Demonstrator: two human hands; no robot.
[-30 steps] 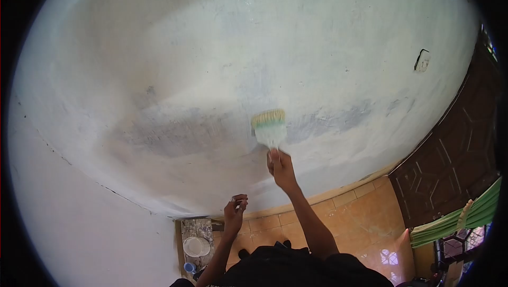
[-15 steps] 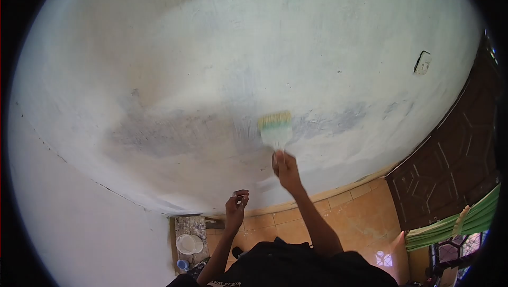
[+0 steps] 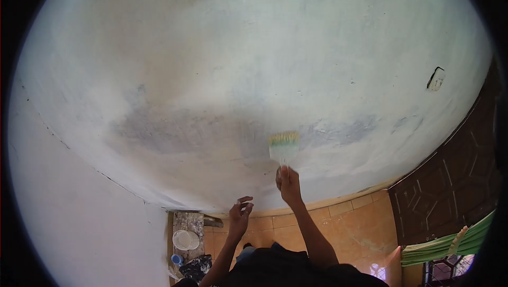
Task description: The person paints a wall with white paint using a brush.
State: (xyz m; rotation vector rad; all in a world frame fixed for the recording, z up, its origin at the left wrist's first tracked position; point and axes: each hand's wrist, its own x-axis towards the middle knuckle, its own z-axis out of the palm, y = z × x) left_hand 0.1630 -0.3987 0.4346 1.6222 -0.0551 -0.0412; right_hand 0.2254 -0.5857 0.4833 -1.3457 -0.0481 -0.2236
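A wide brush (image 3: 283, 148) with a pale body and yellowish bristle tips is held by its handle in my right hand (image 3: 289, 185). Its bristles point up against the wall (image 3: 317, 38), beside a greyish, patchy band on the whitish surface. Lower and to the left, my left hand (image 3: 241, 217) is raised near the bottom of the wall. Its fingers are curled but apart, and nothing shows between them.
A paint-spotted bench (image 3: 196, 223) at the lower left carries a white tub (image 3: 186, 240), a blue cup (image 3: 177, 259) and a dark spotted cloth (image 3: 198, 267). At right are a switch (image 3: 436, 79), a dark panelled door (image 3: 444, 181) and a green curtain (image 3: 450, 249). Orange tiles (image 3: 317, 229) cover the floor.
My right hand and the brush have moved down along the wall. The fingers of my left hand have spread somewhat. The view has shifted slightly.
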